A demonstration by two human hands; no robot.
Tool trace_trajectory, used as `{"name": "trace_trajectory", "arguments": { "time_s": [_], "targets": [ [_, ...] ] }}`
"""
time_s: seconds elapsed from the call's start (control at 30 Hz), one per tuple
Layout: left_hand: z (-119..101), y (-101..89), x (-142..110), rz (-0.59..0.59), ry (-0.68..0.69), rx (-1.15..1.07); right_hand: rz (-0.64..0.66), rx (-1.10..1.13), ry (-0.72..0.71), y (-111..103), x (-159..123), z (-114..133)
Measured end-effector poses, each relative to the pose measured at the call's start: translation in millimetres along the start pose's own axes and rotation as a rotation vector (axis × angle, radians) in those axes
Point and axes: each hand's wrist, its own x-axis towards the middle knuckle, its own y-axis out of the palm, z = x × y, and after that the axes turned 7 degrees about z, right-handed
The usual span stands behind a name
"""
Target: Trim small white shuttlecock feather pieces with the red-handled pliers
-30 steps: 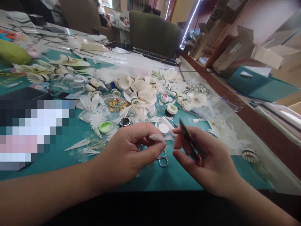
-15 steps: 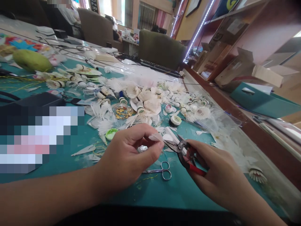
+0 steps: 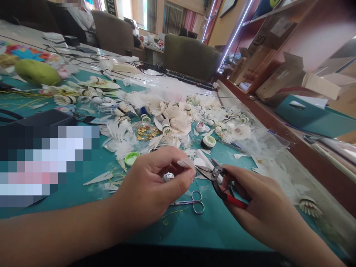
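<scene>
Between thumb and forefinger, my left hand pinches a small white feather piece. Red-handled pliers are gripped in my right hand, with their jaws spread. One jaw tip reaches right beside the feather piece at my left fingertips; whether it touches, I cannot tell. Below the hands, small silver scissors lie on the green mat, their blades partly hidden by my left hand. A white disc sits just behind the pliers.
Shuttlecocks and loose white feathers crowd the middle of the table. Around them are a green paint pot, a dark jar with pale contents and gold pieces. A yellow-green fruit lies far left; cardboard boxes stand at right.
My right hand has turned the pliers from pointing upward to pointing left and brought them to the feather piece. The camera view has shifted, and more of the scissors shows.
</scene>
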Motion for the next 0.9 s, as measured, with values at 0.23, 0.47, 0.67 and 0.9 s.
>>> {"name": "trace_trajectory", "arguments": {
  "time_s": [0.23, 0.47, 0.67, 0.9],
  "targets": [
    [-0.9, 1.0, 0.4, -0.001, 0.004, -0.023, 0.013, 0.003, 0.0, -1.1, -0.6, -2.0],
    [1.7, -0.4, -1.0, 0.011, 0.002, 0.005, 0.022, 0.017, -0.001, 0.4, -3.6, -0.7],
    [-0.2, -1.2, 1.1, 0.005, 0.003, 0.046, 0.004, 0.013, 0.002, 0.7, -2.1, 0.1],
    [0.9, -1.0, -0.3, -0.009, 0.039, 0.077, -0.04, -0.064, -0.022, 6.8, -2.7, -1.4]
  ]
}}
